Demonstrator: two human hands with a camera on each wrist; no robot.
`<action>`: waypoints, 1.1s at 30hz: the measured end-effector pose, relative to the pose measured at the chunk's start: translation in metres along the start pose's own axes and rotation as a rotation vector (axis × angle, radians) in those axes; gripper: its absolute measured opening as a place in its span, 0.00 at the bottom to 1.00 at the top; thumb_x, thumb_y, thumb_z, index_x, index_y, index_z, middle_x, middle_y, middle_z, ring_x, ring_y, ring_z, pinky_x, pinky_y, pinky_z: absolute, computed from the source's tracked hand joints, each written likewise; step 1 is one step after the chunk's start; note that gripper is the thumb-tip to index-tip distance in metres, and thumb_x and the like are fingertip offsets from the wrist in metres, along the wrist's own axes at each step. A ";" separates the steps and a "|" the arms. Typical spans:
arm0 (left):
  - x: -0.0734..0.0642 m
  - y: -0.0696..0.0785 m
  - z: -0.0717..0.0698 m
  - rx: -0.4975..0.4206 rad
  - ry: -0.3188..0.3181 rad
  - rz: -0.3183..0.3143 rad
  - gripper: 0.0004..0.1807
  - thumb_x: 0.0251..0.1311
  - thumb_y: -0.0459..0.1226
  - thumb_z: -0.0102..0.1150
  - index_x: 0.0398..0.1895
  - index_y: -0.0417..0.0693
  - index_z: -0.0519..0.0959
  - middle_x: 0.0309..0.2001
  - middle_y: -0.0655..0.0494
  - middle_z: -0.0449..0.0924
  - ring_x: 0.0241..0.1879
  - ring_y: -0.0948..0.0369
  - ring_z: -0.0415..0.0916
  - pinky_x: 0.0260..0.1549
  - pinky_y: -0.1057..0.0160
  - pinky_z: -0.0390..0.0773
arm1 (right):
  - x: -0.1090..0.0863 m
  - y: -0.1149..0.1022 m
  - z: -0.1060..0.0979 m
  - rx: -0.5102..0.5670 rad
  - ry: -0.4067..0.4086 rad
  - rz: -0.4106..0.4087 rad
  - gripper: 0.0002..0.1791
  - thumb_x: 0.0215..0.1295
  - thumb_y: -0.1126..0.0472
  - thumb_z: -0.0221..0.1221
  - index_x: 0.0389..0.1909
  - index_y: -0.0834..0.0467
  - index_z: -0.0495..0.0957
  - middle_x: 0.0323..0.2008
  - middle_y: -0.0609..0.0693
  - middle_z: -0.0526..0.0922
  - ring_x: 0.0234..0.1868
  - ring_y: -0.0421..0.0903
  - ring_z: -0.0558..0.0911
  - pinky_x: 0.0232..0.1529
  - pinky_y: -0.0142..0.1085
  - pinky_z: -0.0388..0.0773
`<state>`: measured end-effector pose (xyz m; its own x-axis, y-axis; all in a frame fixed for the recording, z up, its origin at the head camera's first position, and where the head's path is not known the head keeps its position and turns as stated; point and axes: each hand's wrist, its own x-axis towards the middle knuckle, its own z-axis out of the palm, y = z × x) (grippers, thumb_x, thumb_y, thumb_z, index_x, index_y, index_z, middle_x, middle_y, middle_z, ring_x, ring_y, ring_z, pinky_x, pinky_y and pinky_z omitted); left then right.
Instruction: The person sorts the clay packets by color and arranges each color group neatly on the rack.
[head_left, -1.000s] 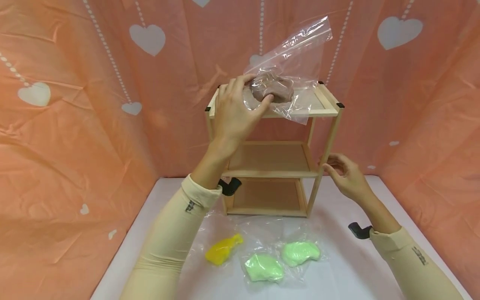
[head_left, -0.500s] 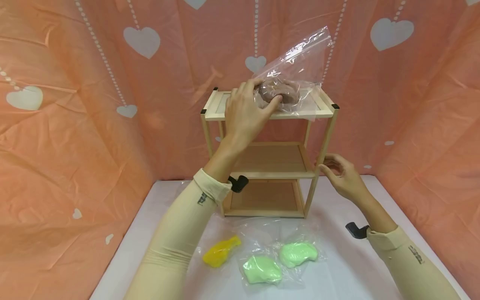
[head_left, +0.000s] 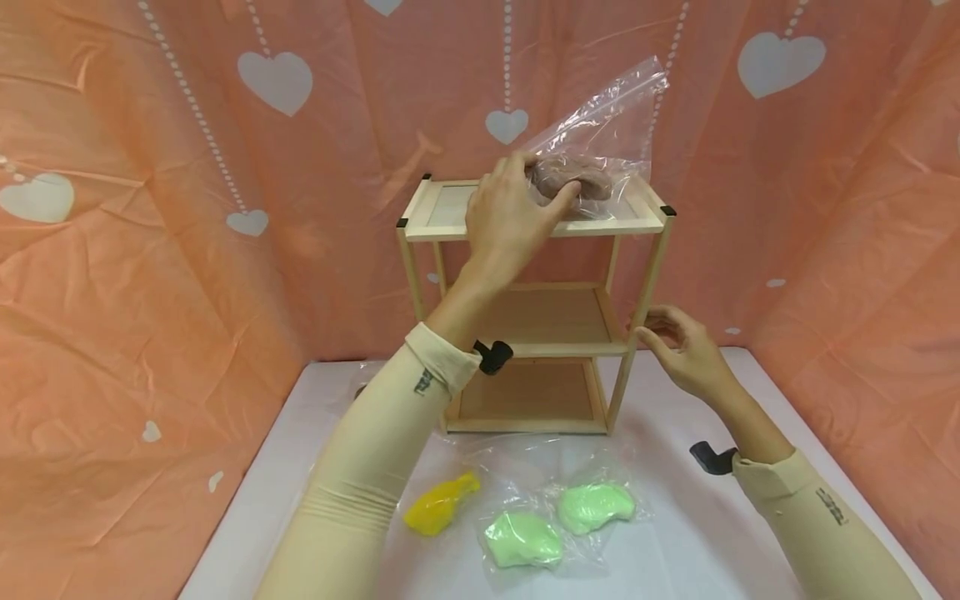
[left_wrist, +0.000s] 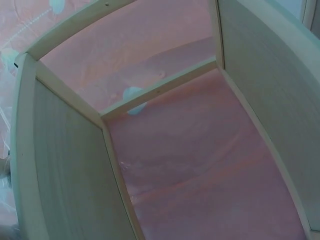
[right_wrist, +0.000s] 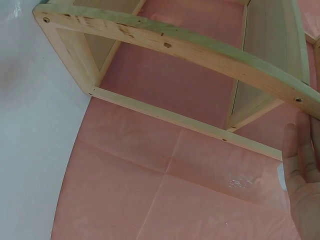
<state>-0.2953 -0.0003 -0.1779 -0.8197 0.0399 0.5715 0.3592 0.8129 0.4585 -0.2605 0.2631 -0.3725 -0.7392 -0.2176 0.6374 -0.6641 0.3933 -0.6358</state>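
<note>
In the head view my left hand (head_left: 513, 208) holds a clear zip bag (head_left: 611, 125) with a brown lump (head_left: 573, 177) inside, thumb in front and fingers behind. The bag is at the top shelf (head_left: 453, 204) of a small wooden three-tier rack, its zip end sticking up to the right. Lower down, my right hand (head_left: 682, 350) holds the rack's front right post (head_left: 651, 275), with thumb in front and fingertips reaching behind. In the right wrist view the fingers (right_wrist: 302, 150) meet the wooden frame (right_wrist: 200, 55). The left wrist view shows mainly the rack's panels (left_wrist: 75, 165).
On the white table (head_left: 690, 533) before the rack lie a yellow drumstick-shaped piece (head_left: 441, 504) and two pale green pieces, one left (head_left: 522, 540) and one right (head_left: 596, 507), in clear bags. Another bag (head_left: 363, 379) is partly hidden behind my left forearm. Orange cloth (head_left: 352, 275) surrounds the table.
My left hand has moved right and slightly down with the bagged brown lump, bringing it lower at the top shelf. The right hand stays at the post. The head view has shifted slightly.
</note>
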 end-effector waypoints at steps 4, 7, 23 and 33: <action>0.003 0.004 0.003 0.008 -0.024 -0.021 0.38 0.67 0.65 0.64 0.73 0.58 0.75 0.66 0.59 0.80 0.65 0.56 0.77 0.62 0.54 0.76 | 0.000 0.000 0.001 -0.013 0.007 0.004 0.14 0.72 0.78 0.61 0.56 0.74 0.78 0.45 0.68 0.86 0.47 0.26 0.82 0.51 0.18 0.78; 0.002 0.005 0.005 0.029 -0.038 -0.033 0.37 0.67 0.66 0.63 0.72 0.58 0.75 0.64 0.60 0.81 0.63 0.57 0.77 0.60 0.54 0.77 | 0.000 0.001 0.001 -0.014 0.008 -0.001 0.14 0.72 0.79 0.61 0.56 0.74 0.78 0.44 0.67 0.86 0.47 0.26 0.82 0.51 0.17 0.78; 0.000 0.004 0.010 0.149 -0.094 0.000 0.35 0.68 0.69 0.59 0.63 0.56 0.78 0.59 0.59 0.83 0.62 0.55 0.77 0.62 0.54 0.74 | 0.000 0.002 0.000 -0.026 0.000 0.000 0.15 0.72 0.78 0.61 0.58 0.72 0.78 0.46 0.66 0.87 0.49 0.26 0.82 0.53 0.18 0.77; 0.000 0.002 0.007 0.117 -0.111 0.004 0.38 0.68 0.69 0.59 0.69 0.55 0.78 0.62 0.56 0.83 0.63 0.55 0.77 0.61 0.54 0.76 | 0.000 0.001 -0.001 -0.017 -0.015 0.021 0.14 0.76 0.71 0.62 0.58 0.72 0.79 0.49 0.66 0.88 0.50 0.30 0.83 0.54 0.18 0.77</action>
<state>-0.2977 0.0055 -0.1824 -0.8652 0.1019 0.4910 0.3131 0.8745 0.3703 -0.2610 0.2646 -0.3726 -0.7549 -0.2222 0.6171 -0.6462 0.4128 -0.6419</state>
